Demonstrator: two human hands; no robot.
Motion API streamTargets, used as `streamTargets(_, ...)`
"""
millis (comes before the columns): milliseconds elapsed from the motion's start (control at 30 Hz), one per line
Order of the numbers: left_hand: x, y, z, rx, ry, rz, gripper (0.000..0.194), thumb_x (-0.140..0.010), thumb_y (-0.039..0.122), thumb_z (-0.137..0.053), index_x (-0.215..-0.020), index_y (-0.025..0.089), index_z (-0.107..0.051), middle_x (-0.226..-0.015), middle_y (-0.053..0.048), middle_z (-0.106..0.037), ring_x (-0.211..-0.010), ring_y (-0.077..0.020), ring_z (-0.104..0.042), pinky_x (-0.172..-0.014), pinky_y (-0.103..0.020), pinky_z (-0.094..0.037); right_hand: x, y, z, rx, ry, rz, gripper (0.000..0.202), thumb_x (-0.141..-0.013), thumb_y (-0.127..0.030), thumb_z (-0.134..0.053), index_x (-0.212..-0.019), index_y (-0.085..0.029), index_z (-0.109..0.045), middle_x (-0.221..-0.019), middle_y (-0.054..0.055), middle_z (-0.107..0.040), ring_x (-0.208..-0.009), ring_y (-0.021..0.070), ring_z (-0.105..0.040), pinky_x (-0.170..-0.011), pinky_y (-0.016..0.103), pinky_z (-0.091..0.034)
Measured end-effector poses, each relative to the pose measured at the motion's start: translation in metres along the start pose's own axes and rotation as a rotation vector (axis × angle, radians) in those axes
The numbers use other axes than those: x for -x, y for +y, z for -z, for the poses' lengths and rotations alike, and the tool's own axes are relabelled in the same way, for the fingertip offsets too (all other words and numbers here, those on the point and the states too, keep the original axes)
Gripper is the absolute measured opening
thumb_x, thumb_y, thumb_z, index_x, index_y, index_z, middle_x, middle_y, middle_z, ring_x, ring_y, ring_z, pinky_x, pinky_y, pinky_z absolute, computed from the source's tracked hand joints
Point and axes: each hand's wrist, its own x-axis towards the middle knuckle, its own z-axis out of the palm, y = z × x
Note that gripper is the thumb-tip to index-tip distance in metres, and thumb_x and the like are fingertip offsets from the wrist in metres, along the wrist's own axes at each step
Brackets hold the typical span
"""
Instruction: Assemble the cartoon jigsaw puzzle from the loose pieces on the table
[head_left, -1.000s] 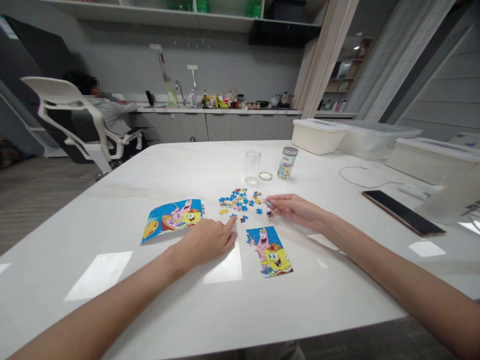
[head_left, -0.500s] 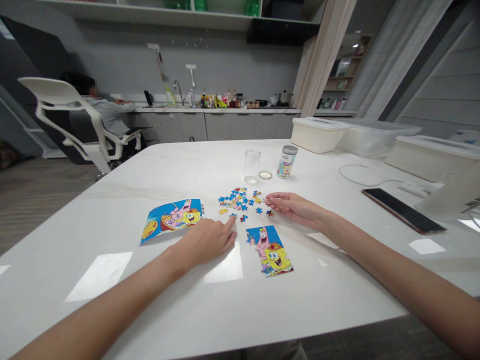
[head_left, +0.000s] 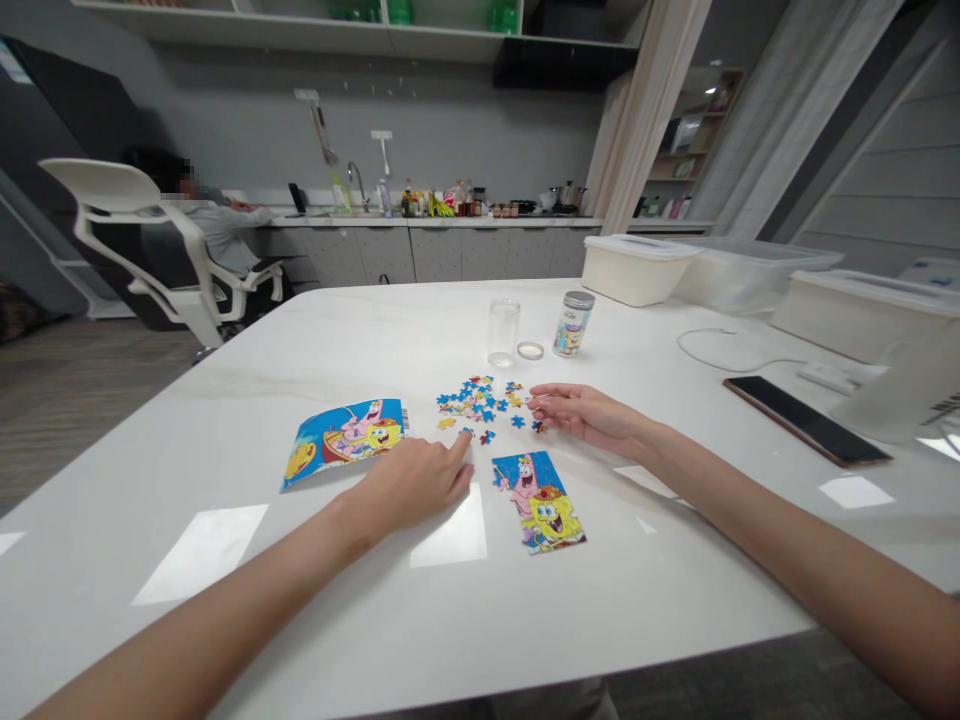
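The left hand's [head_left: 420,482] index finger points out, thumb apart, to the loose pieces [head_left: 477,400] lying beyond the joined section [head_left: 546,508]; the right hand's [head_left: 581,415] fingers are narrowed beyond its right side, whether on a piece I can't tell. They look like light, stiff card, best pinched by the edges; lifted, the section might break.

I am wearing the camera on my head, and it is facing forward and down from over the near side of the table [head_left: 337,630]. It is showing my left hand [head_left: 416,487] and right hand [head_left: 589,418] close by, around the middle. Farther off, it is taking in the kitchen counter [head_left: 439,245], the grey wall [head_left: 247,110] and, along the top, a shelf [head_left: 442,36].
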Motion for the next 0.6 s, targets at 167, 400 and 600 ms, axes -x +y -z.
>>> streamTargets(167, -0.0002, 0.0002, 0.0032, -0.013, -0.036, 0.008, 0.044, -0.097, 0.033, -0.024, -0.12, 0.009, -0.052, -0.063, -0.008, -0.065, -0.054, -0.0217, -0.063, -0.048, -0.028, -0.034, 0.0013, -0.0014, -0.0008, 0.01, -0.003, 0.002, 0.013, -0.079, -0.008, -0.069, -0.09, -0.013, -0.066, -0.083, 0.005, -0.07, -0.068, 0.0067, -0.064, -0.064, 0.013, -0.055)
streamTargets(400, -0.001, 0.0012, 0.0021, -0.004, -0.073, 0.034, 0.052, -0.097, 0.036, -0.024, -0.136, 0.005, -0.041, -0.068, -0.01, -0.067, -0.058, -0.0235, -0.064, -0.051, -0.031, -0.037, 0.0007, -0.0002, -0.0002, 0.027, -0.012, -0.004, 0.015, -0.076, -0.009, -0.071, -0.089, -0.013, -0.067, -0.085, 0.005, -0.07, -0.07, 0.0074, -0.063, -0.066, 0.014, -0.055)
streamTargets(600, -0.0005, -0.0002, 0.0026, -0.005, -0.035, -0.005, 0.044, -0.097, 0.033, -0.023, -0.12, 0.009, -0.052, -0.063, -0.008, -0.066, -0.054, -0.0228, -0.063, -0.049, -0.03, -0.037, 0.001, -0.0015, -0.0001, 0.063, -0.023, -0.001, 0.007, -0.079, -0.01, -0.067, -0.086, -0.011, -0.068, -0.08, 0.004, -0.069, -0.061, 0.0047, -0.058, -0.056, 0.012, -0.05)
